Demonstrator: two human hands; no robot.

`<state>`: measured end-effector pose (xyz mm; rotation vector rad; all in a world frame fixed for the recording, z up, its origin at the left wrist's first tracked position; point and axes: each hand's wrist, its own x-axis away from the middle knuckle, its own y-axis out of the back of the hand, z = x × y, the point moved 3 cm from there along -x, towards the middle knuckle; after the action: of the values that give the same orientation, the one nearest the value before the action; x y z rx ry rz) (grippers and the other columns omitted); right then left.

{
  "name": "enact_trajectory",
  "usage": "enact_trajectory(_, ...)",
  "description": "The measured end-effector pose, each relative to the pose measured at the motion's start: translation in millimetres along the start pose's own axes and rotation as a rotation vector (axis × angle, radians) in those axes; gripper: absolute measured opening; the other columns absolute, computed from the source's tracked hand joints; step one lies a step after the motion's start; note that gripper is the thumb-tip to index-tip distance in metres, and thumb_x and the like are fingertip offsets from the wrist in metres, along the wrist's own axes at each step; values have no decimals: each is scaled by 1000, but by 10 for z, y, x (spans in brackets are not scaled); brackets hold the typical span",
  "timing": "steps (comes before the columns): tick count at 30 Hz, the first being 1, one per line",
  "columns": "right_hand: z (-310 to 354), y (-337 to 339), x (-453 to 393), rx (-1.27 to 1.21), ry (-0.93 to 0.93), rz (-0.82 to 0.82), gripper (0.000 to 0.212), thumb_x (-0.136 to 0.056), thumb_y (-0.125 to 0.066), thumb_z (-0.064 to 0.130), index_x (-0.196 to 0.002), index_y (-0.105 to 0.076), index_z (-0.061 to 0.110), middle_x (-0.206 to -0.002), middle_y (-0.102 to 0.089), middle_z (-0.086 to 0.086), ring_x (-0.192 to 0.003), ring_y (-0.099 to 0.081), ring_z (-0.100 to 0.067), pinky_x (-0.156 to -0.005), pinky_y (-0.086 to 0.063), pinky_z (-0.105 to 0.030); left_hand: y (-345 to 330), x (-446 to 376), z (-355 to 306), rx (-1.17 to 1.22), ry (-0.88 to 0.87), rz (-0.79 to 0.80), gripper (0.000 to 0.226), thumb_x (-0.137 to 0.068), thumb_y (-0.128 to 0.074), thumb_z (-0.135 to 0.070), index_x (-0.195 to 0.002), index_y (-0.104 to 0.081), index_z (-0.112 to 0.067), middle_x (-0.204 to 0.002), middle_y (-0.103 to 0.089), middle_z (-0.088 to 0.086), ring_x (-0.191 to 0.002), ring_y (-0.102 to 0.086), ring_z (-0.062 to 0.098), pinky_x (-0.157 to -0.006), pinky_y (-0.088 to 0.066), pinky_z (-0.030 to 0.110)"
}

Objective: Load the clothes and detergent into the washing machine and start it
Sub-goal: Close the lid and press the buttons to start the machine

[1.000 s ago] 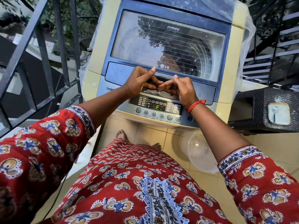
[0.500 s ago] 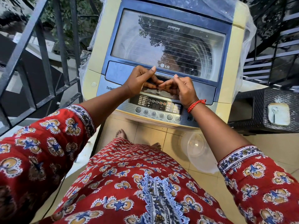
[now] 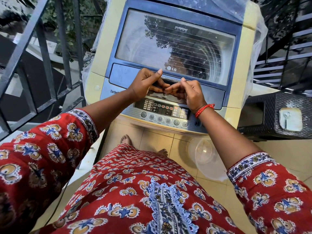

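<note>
At twelve o'clock, filling the upper middle of the view, stands the top-loading washing machine point(image 3: 108, 53), its glass lid point(image 3: 175, 46) down flat with the drum dimly visible beneath; whether clothes lie inside cannot be told through the reflections. At three o'clock sits a dark wicker cabinet point(image 3: 273, 114), and at five o'clock a clear plastic tub point(image 3: 207, 159) rests on the floor tiles. Just below the lid runs the control panel point(image 3: 162, 114), its display and row of round buttons uncovered. The lid handle point(image 3: 170, 81) holds both hands: the left hand point(image 3: 145, 85) and the right hand point(image 3: 190, 93) each curl their fingers into the recess, thumbs on top, fingertips nearly meeting. My judgement is that the lid is being handled, either seated or about to be lifted. No detergent is in view. Next would come a firm pull up, or a reach to the start button at four o'clock of the panel.
</note>
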<state>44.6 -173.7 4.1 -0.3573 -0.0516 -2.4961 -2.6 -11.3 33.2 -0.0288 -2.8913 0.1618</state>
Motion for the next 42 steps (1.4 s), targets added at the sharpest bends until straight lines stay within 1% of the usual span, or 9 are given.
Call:
enact_trajectory(6,4,-7,-1,8,1,3,52,-100,-31,27,-85,-75,4,-89,-72,-25,-90,-70,-40,-93,-48,-61,21,-17,36,21,-18,11,47,-102,-40,-17,-70,-73,-8,-71,-75,2,-67,-72,16,-57,-55,17)
enact_trajectory(10,15,-10,-1,-21,1,13,52,-99,-32,28,-79,-77,11,-83,-74,-17,-86,-71,-34,-92,-51,-54,21,-27,47,-9,-17,5,44,-102,-39,-18,-77,-71,-1,-69,-74,-1,-65,-72,13,-57,-54,16)
enact_trajectory(12,21,-16,3,-32,3,20,53,-99,-31,28,-78,-77,13,-83,-74,-15,-86,-71,-33,-91,-52,-51,21,-34,58,-9,-25,2,44,-100,-41,-21,-75,-72,-2,-69,-74,0,-67,-72,14,-59,-55,18)
enact_trajectory(18,11,-20,-5,-32,-1,24,52,-99,-32,28,-78,-77,13,-82,-75,-14,-85,-71,-31,-89,-51,-51,35,-44,75,-24,-44,14,43,-99,-41,-22,-78,-71,0,-70,-75,0,-69,-72,15,-62,-56,19)
enact_trajectory(23,33,-20,8,-50,7,28,51,-99,-31,26,-80,-76,12,-83,-75,-12,-85,-71,-30,-85,-55,-40,40,-51,90,-34,-56,10,40,-98,-42,-22,-83,-70,2,-70,-75,-1,-68,-72,14,-61,-56,19)
enact_trajectory(29,32,-19,5,-48,5,22,52,-100,-31,26,-80,-77,12,-83,-75,-12,-85,-72,-30,-84,-55,-38,38,-55,93,-26,-58,10,40,-100,-41,-20,-82,-71,0,-70,-75,-1,-68,-72,14,-61,-56,18)
enact_trajectory(34,30,-18,7,-38,-2,15,51,-99,-32,27,-80,-77,12,-83,-75,-14,-86,-71,-32,-88,-54,-45,43,-59,99,-31,-51,0,40,-103,-38,-13,-89,-67,12,-69,-75,-1,-67,-72,13,-60,-55,17)
enact_trajectory(40,30,-18,9,-20,-10,9,53,-100,-31,27,-79,-77,12,-83,-75,-13,-85,-71,-32,-90,-50,-54,61,-74,136,-33,-39,-6,47,-98,-44,-22,-86,-66,17,-72,-75,4,-72,-73,19,-63,-58,23)
enact_trajectory(42,30,-18,12,-14,-9,5,52,-100,-31,27,-79,-77,12,-84,-75,-14,-86,-71,-32,-91,-49,-56,63,-71,137,-47,-46,-6,46,-100,-43,-20,-86,-66,18,-72,-75,3,-72,-73,19,-63,-58,23)
